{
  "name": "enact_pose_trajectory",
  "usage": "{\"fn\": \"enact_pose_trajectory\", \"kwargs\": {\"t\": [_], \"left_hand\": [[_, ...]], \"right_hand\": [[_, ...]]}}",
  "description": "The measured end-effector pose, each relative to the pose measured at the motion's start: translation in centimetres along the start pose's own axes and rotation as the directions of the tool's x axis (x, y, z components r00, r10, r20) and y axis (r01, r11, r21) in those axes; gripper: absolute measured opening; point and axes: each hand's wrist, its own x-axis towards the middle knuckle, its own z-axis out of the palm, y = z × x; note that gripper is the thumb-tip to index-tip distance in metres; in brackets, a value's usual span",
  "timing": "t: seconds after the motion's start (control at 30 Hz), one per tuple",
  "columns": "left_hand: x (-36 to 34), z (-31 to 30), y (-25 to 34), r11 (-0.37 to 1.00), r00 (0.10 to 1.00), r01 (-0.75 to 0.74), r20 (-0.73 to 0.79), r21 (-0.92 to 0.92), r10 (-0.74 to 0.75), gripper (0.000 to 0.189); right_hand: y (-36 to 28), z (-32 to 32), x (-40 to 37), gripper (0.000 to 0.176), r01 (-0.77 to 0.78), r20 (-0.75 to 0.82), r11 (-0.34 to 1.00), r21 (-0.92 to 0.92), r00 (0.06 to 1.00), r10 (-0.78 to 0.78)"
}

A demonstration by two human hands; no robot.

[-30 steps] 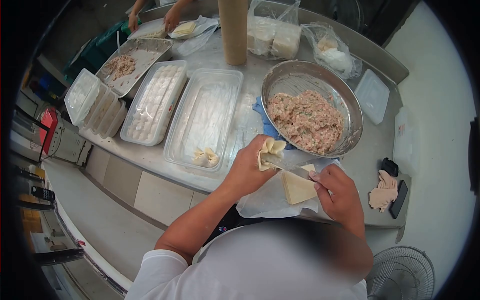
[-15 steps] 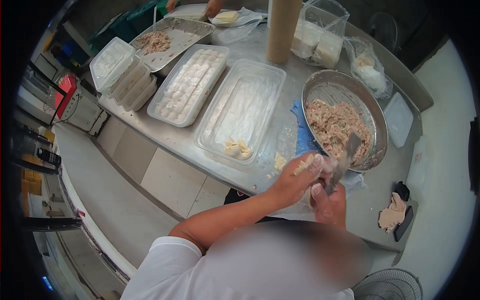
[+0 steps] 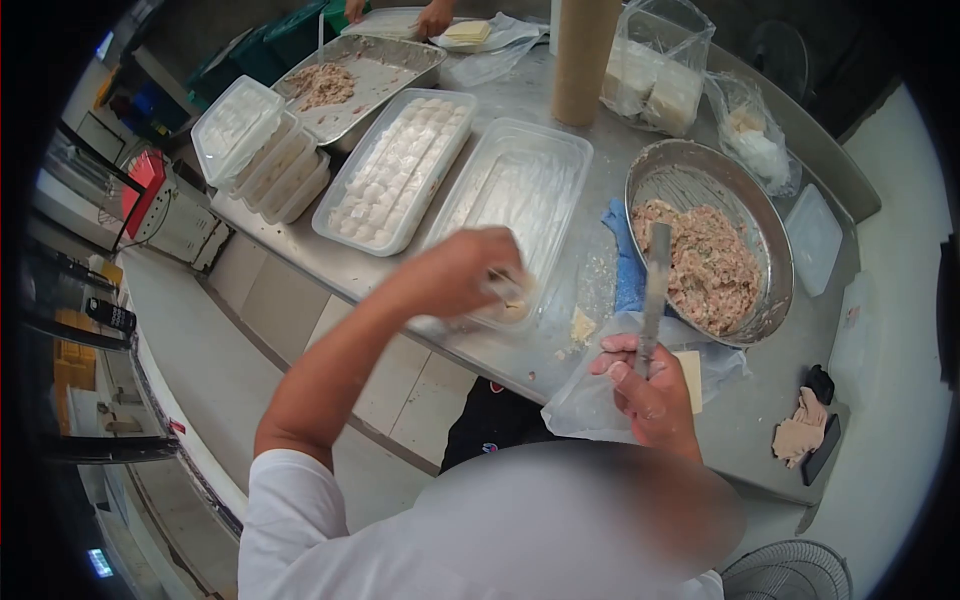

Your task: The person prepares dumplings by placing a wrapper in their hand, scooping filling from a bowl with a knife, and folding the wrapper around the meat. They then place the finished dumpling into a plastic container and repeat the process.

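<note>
My left hand (image 3: 465, 270) is over the near end of a clear plastic container (image 3: 540, 170), its fingers closed and blurred around a pale folded dumpling that is mostly hidden. Just below the fingertips, pale dough (image 3: 513, 310) shows in the container. A flat metal spatula (image 3: 654, 285) stands upright in my right hand (image 3: 650, 390), its fingers wrapped round the lower end. Beside that hand, pale yellow square wrappers (image 3: 690, 375) lie on a plastic bag (image 3: 585, 395). Past the spatula, a round steel pan (image 3: 783, 255) holds minced filling (image 3: 710, 270).
Left of my container are a box of white round pieces (image 3: 395, 180) and stacked lidded boxes (image 3: 240, 130). Another person's hands (image 3: 435, 18) are by a steel tray (image 3: 420, 75) at the back. A blue cloth (image 3: 625, 270) and tall brown cylinder (image 3: 580, 65) stand nearby.
My left hand has moved away from my right, leftward to the container. My right hand has lowered slightly, and the spatula is now upright. The whole view has shifted a little.
</note>
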Motion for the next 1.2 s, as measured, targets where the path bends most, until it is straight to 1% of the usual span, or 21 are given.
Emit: {"fn": "enact_pose_trajectory", "kwargs": {"t": [0.03, 0.1, 0.13, 0.2, 0.33, 0.4, 0.43, 0.53, 0.6, 0.63, 0.67, 0.7, 0.73, 0.77, 0.83, 0.87, 0.93, 0.97, 1.03, 1.13, 1.2], "left_hand": [[-0.5, -1.0, -1.4, 1.000, 1.000, 0.003, 0.002, 0.001, -0.003, 0.022], [-1.2, -2.3, -3.3, 0.982, 0.987, 0.119, 0.087, 0.144, -0.132, 0.023], [-1.4, -2.4, -3.5, 0.983, 0.987, 0.117, 0.090, 0.144, -0.131, 0.023], [-1.7, -2.3, -3.2, 0.985, 0.963, 0.141, 0.216, 0.100, -0.159, 0.022], [-1.7, -1.7, -2.1, 0.969, 0.935, 0.238, 0.256, 0.060, -0.245, 0.029], [-1.6, -1.3, -2.2, 0.939, 0.900, 0.236, 0.307, 0.251, -0.309, 0.040], [-1.5, -1.4, -2.2, 0.940, 0.901, 0.232, 0.309, 0.252, -0.305, 0.040], [-1.0, -2.0, -1.5, 0.912, 0.826, 0.239, 0.423, 0.334, -0.372, 0.056], [-1.1, -2.0, -0.6, 0.873, 0.835, 0.283, 0.347, 0.397, -0.428, 0.053], [-1.1, -1.6, 0.0, 0.897, 0.906, 0.238, 0.247, 0.372, -0.343, 0.048], [-0.6, -0.9, 0.9, 0.904, 0.911, 0.219, 0.254, 0.367, -0.324, 0.048], [0.1, -0.2, 2.5, 0.948, 0.972, 0.156, 0.129, 0.276, -0.198, 0.045], [0.7, 0.9, 4.0, 0.978, 0.997, 0.080, -0.012, 0.192, -0.080, 0.042], [1.4, 2.7, 5.3, 0.998, 0.999, 0.027, -0.021, 0.053, -0.026, 0.040], [3.3, 7.3, 7.9, 0.983, 0.993, -0.117, -0.010, -0.140, 0.117, 0.038], [4.3, 9.6, 9.1, 0.959, 0.978, -0.203, 0.014, -0.197, 0.210, 0.038], [6.1, 13.9, 11.4, 0.933, 0.959, -0.258, 0.047, -0.249, 0.278, 0.037], [6.8, 15.9, 11.8, 0.931, 0.958, -0.265, 0.045, -0.250, 0.284, 0.037], [7.9, 18.6, 12.2, 0.967, 0.959, -0.228, 0.144, -0.112, 0.243, 0.038], [8.3, 19.5, 12.2, 0.972, 0.969, -0.196, 0.124, -0.128, 0.212, 0.037], [8.2, 19.6, 12.0, 0.970, 0.970, -0.190, 0.126, -0.150, 0.209, 0.034]], "right_hand": [[0.1, -0.6, -0.2, 0.032, 0.020, -0.048, 0.998, -0.052, 0.999, -0.022], [0.3, -1.7, -0.5, 0.030, 0.050, -0.119, 0.995, -0.088, 0.991, -0.060], [0.4, -2.1, -0.7, 0.030, 0.050, -0.122, 0.995, -0.086, 0.991, -0.060], [0.5, -2.9, -1.1, 0.029, 0.040, -0.166, 0.995, -0.089, 0.985, -0.054], [0.9, -3.9, -1.7, 0.026, 0.063, -0.185, 0.995, -0.079, 0.980, -0.076], [1.0, -4.4, -2.0, 0.026, 0.062, -0.237, 0.991, -0.122, 0.967, -0.090], [0.7, -4.9, -2.2, 0.026, 0.064, -0.241, 0.991, -0.121, 0.966, -0.092], [-1.4, -6.3, -3.4, 0.026, 0.003, -0.303, 0.954, -0.298, 0.948, -0.097], [-3.5, -7.4, -4.0, 0.027, 0.060, -0.319, 0.839, -0.540, 0.909, -0.270], [-4.0, -8.9, -4.2, 0.030, 0.166, -0.190, 0.603, -0.781, 0.855, -0.482], [-5.0, -9.9, -4.4, 0.030, 0.154, -0.206, 0.599, -0.786, 0.848, -0.488], [-6.4, -10.5, -4.6, 0.031, 0.104, -0.088, 0.308, -0.946, 0.830, -0.550], [-7.4, -10.9, -4.4, 0.033, 0.044, 0.045, -0.017, -0.999, 0.823, -0.567], [-7.9, -11.1, -4.0, 0.033, 0.037, 0.041, -0.019, -0.999, 0.820, -0.572], [-8.7, -11.6, -2.9, 0.030, -0.105, 0.072, -0.295, -0.950, 0.844, -0.531], [-8.8, -11.8, -2.0, 0.030, -0.110, 0.070, -0.298, -0.948, 0.843, -0.533], [-8.1, -12.0, 0.0, 0.022, -0.106, 0.087, -0.380, -0.919, 0.885, -0.458], [-7.8, -11.9, 0.4, 0.022, -0.112, 0.085, -0.384, -0.917, 0.883, -0.461], [-7.4, -11.9, 1.0, 0.017, 0.028, 0.166, -0.329, -0.944, 0.902, -0.398], [-8.0, -12.9, 0.1, 0.013, 0.088, 0.200, -0.305, -0.948, 0.912, -0.359], [-8.5, -14.4, -0.8, 0.011, 0.124, 0.225, -0.254, -0.959, 0.879, -0.420]]}}
